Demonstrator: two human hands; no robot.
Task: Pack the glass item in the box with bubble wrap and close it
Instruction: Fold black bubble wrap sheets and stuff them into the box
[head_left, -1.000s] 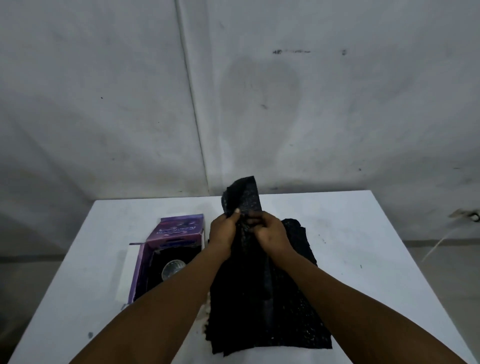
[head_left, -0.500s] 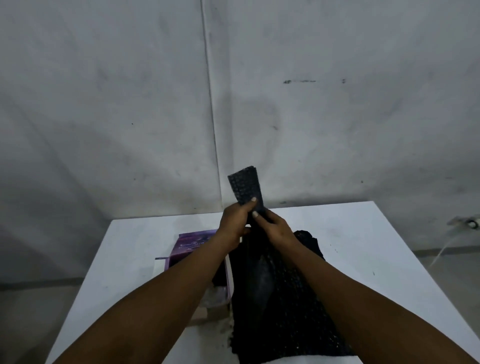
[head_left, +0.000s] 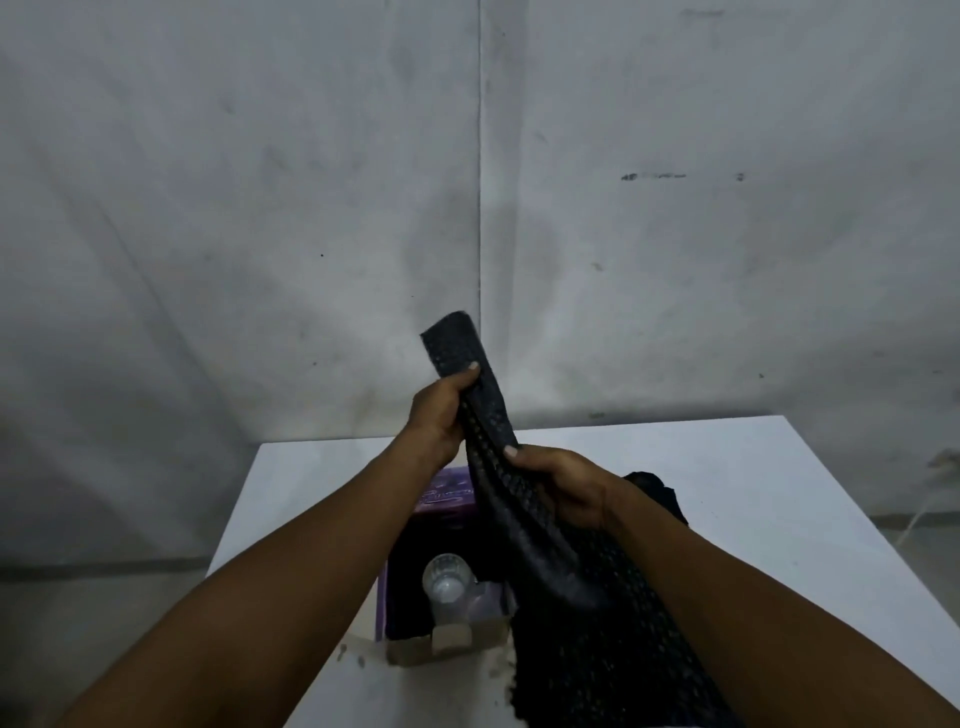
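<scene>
1. I see the black bubble wrap (head_left: 519, 514) as a long strip; its long axis runs from the upper end, lifted in front of the wall (head_left: 260, 208), down and to the right, to the near part of the white table (head_left: 779, 493), where the rest of it lies in a heap.
2. The left hand (head_left: 441, 415) is closed around the strip near its upper end, with the thumb pressed on the dotted surface.
3. The right hand (head_left: 563, 488) is clenched on the same strip lower down, thumb on top.
4. The glass item (head_left: 447, 584) lies inside the open purple box (head_left: 447, 499), just left of the strip; its round clear end faces up towards me. I cannot tell its exact shape.
5. The box stands on the table between my forearms, and its inside is dark.
6. The purple flap at the far side has some printed writing, but it is too blurred to read.
7. A cardboard flap (head_left: 449, 642) is open at the near side.
8. The strip and my right forearm cover the right edge of the box.
</scene>
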